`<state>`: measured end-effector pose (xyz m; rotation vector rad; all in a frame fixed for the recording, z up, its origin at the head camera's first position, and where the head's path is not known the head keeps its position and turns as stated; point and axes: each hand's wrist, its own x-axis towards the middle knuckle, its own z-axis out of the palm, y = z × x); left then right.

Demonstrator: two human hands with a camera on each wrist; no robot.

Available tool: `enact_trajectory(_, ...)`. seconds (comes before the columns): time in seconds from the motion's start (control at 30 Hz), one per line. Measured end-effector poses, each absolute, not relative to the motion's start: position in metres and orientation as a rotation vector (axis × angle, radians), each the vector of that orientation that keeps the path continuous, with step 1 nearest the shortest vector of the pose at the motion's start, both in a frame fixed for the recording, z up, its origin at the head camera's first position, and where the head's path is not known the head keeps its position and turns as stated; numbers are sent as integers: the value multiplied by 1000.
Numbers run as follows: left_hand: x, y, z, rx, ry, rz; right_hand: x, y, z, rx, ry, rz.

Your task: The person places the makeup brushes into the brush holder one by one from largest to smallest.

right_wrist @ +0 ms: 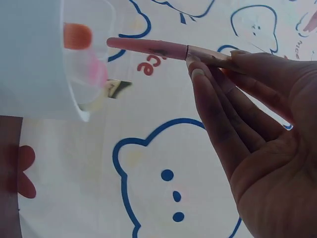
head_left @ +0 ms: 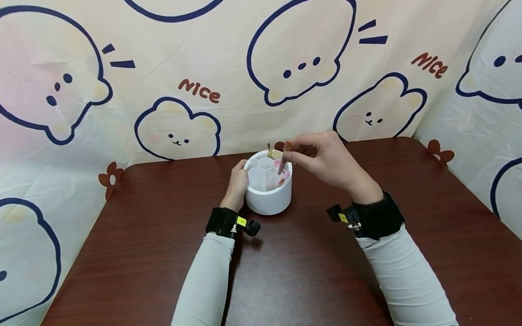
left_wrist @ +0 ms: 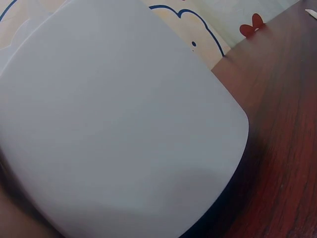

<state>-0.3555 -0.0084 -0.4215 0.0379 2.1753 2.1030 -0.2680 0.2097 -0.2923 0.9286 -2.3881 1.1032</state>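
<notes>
A white round organizer point(head_left: 268, 202) with several inner compartments stands near the back of the table. My left hand point(head_left: 236, 186) grips its left side, fingers partly hidden behind it; its wall point(left_wrist: 119, 119) fills most of the left wrist view. My right hand point(head_left: 331, 159) pinches a slim pink capped pen point(right_wrist: 153, 47) by its shiny rose-gold end, between thumb and fingertips. The pen's pink tip points down over the right-hand compartments. Inside the organizer show an orange-brown piece point(right_wrist: 78, 37), a blurred pink thing point(right_wrist: 97, 69) and a gold-tipped item point(right_wrist: 119, 89) rising past the rim.
The dark brown wooden table point(head_left: 284, 275) reaches back to a cartoon-printed curtain point(head_left: 233, 56), which also hangs along both sides. Each wrist wears a black strap with a small camera, such as the right wrist camera point(head_left: 334, 213).
</notes>
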Motion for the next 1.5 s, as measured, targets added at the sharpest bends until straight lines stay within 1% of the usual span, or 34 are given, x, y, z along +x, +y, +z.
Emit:
enact_trajectory(0.43,-356,-8,-423,50,2176,2109,-278,197,-308,978,-2511,985)
enact_trajectory(0.77,-356,-8,-423,61,2180,2112,-283,192,-316,962,-2568,928)
enact_trajectory(1.13,-355,-11,-420,51,2179,2113,-283,196,-310,907,-2600,926)
enact_trajectory(1.3,-355,-12,-419,49,2185,2133,-280,206,-300,856,-2617,936)
enact_trajectory(1.5,-356,-13,-421,58,2174,2099,-270,241,-289,739,-2621,866)
